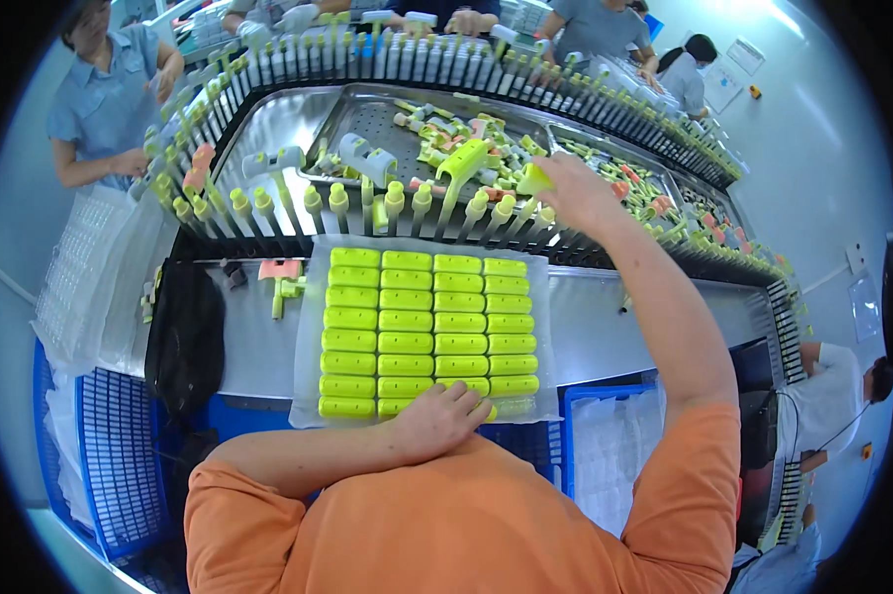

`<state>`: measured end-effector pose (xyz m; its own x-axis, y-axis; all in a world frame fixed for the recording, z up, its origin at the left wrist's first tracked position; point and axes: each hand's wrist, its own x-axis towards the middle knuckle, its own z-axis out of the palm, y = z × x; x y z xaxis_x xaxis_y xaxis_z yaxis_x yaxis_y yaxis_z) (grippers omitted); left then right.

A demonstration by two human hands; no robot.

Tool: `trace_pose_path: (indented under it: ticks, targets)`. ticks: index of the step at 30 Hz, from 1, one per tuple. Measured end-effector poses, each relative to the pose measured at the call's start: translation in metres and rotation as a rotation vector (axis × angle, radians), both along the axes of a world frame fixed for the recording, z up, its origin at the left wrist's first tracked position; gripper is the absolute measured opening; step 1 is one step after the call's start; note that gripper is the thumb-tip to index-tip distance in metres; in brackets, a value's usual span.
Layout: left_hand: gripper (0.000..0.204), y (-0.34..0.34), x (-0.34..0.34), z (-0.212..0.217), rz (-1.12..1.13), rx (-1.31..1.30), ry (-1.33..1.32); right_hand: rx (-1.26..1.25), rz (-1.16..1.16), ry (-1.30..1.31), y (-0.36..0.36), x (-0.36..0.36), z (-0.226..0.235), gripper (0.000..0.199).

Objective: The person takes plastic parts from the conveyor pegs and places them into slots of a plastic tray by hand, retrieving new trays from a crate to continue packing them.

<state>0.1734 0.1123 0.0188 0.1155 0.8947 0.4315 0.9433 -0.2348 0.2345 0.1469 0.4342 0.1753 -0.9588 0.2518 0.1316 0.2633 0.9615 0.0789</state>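
Yellow-green plastic covers [406,321], rounded and with small holes, lie in neat rows in a pale translucent tray [313,297]. My left hand [434,420] rests at the tray's near edge, its fingers curled over a cover [491,412] that is mostly hidden. My right arm stretches far forward. At the rack my right hand [577,196] grips another yellow-green cover [534,180] by its right side. Left of it, a similar long cover [464,158] sits tilted on one of the upright holders [395,203].
A metal tray [367,111] holds loose yellow-green and orange parts behind the front holders. Orange and green pieces [281,277] and a black bag [187,332] lie left. Blue crates [115,465] stand below. Co-workers [110,99] work around the looped rack.
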Motion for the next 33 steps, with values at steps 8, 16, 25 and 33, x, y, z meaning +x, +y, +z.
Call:
trace_pose_path:
  ticks: [8, 16, 25, 33]
  targets:
    - [0.024, -0.009, -0.008, -0.015, 0.004, 0.026, -0.159, -0.132, 0.126, -0.18, -0.016, -0.071, 0.009, 0.042]
    - [0.031, -0.009, -0.009, 0.007, 0.042, -0.112, -0.181, 0.308, 0.472, 0.344, -0.084, -0.061, -0.001, 0.018]
    - [0.049, 0.01, -0.277, 0.157, 0.997, -0.024, 0.134, -0.275, 0.504, 0.243, -0.131, 0.051, -0.056, 0.042]
    - [0.03, -0.024, -0.383, 0.169, 0.652, -0.506, 0.093, -0.385, -0.289, 0.235, -0.009, 0.179, -0.115, 0.037]
